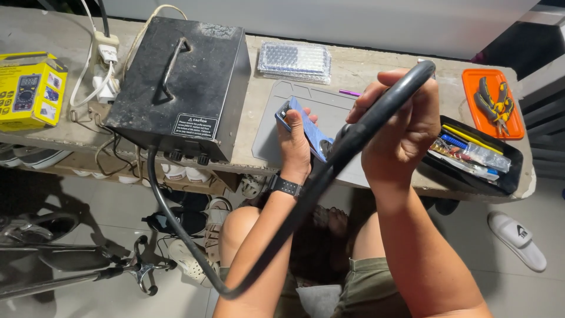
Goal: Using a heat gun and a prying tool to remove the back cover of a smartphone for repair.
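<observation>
My left hand (294,147) clamps the phone (303,126) upright; my right hand (400,126) grips the black hose handpiece (359,132), mid-heating; next I must aim steadily

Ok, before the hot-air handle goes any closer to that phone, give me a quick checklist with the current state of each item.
1. Phone gripped in left hand: ok.
2. Black handle gripped in right hand: ok.
3. Nozzle tip aimed at the phone: cannot tell, it is hidden behind the hands.
4. Hose free of snags: ok, it loops clear below the bench.
5. Grey mat under the work: ok.
6. Black station box switched on: cannot tell.
</observation>
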